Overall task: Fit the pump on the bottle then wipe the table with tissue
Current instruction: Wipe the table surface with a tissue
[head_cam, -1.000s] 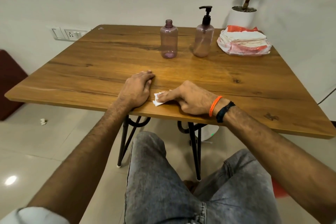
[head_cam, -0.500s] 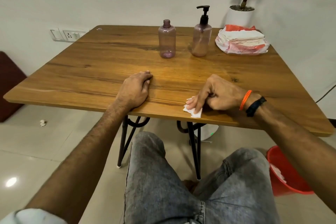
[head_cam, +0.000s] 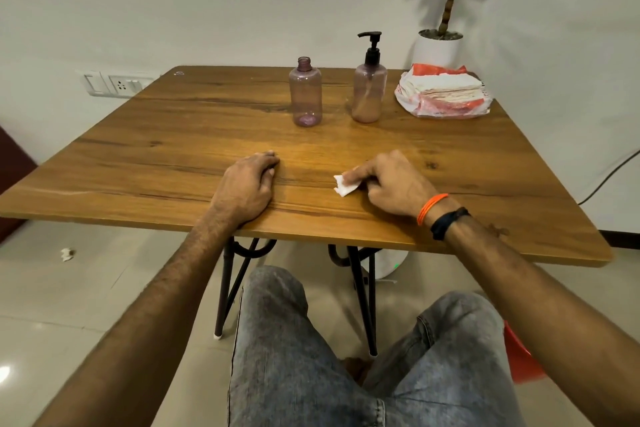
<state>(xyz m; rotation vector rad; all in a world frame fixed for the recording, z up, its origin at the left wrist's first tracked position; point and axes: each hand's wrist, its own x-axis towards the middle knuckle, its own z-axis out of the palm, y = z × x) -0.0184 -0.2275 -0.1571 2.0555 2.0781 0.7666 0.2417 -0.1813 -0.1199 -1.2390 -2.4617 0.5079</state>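
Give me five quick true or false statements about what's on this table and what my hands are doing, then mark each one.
1. The pump is fitted on the right-hand bottle. True.
2. The left-hand bottle has a cap on it. False: its neck is open.
3. The right hand presses the tissue on the table. True.
4. The left hand holds a bottle. False: it rests on the table near the front edge, holding nothing.
5. The pack of tissues lies at the near left corner. False: it lies at the far right, beside the pump bottle.
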